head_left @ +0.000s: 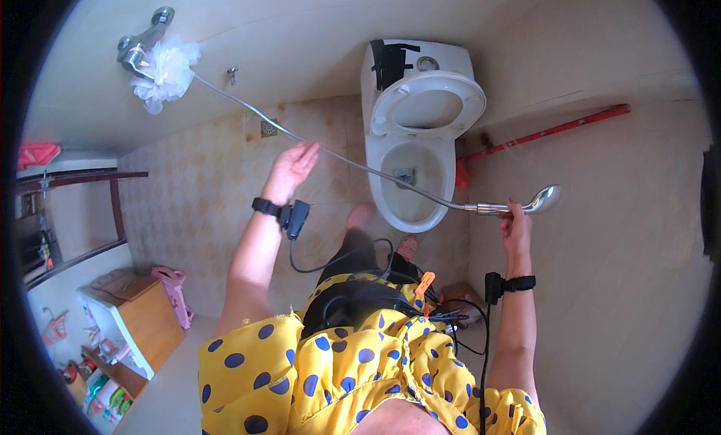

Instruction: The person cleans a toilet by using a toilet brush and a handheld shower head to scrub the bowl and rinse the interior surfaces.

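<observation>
My right hand grips the handle of a chrome shower head, held out to the right of the toilet bowl. A silvery flexible hose runs from its handle across the toilet's front to a chrome mixer tap on the far left wall. My left hand has its fingers stretched out, fingertips right at the hose; whether they touch it I cannot tell. The white toilet stands with its lid raised, its bowl open beneath the hose. No clear water stream shows from the shower head.
A white bath puff hangs at the tap. A red pole slants along the right wall beside the toilet. A floor drain lies left of the toilet. At the lower left stands a wooden-sided cabinet. Black cables hang at my waist.
</observation>
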Demonstrator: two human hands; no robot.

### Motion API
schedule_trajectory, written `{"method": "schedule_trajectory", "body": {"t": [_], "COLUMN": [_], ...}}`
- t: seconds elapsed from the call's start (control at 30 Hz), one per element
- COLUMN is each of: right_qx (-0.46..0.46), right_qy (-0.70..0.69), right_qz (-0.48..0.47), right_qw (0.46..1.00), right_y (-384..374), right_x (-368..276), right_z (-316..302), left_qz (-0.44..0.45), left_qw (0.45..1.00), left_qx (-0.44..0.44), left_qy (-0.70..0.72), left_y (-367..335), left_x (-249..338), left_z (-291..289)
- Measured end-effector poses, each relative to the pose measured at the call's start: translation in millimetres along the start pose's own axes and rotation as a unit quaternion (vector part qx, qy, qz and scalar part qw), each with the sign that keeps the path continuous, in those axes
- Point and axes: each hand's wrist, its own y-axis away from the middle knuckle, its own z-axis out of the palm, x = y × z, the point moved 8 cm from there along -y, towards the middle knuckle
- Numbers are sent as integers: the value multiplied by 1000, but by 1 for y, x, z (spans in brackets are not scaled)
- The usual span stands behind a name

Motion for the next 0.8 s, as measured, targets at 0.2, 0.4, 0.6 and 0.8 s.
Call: {"method": "schedule_trajectory", "body": {"t": [0.2, 0.4, 0.6, 0.8], "right_qx": [-12, -118, -210, -246], "right_qy": [29, 37, 54, 30], "right_qz": [78, 108, 114, 127], "right_qw": [996, 987, 970, 960], "right_y": [14, 37, 66, 82], "right_x": [48, 80, 128, 165], "right_z": [-6, 14, 49, 68], "left_qz": [40, 67, 93, 120], "left_qw": [984, 970, 960, 939], "left_qx": [173, 224, 253, 313], "left_qy": [32, 64, 70, 75], "left_y": [68, 150, 249, 350], "left_x": [31, 16, -15, -25], "left_z": [-103, -145, -186, -228]}}
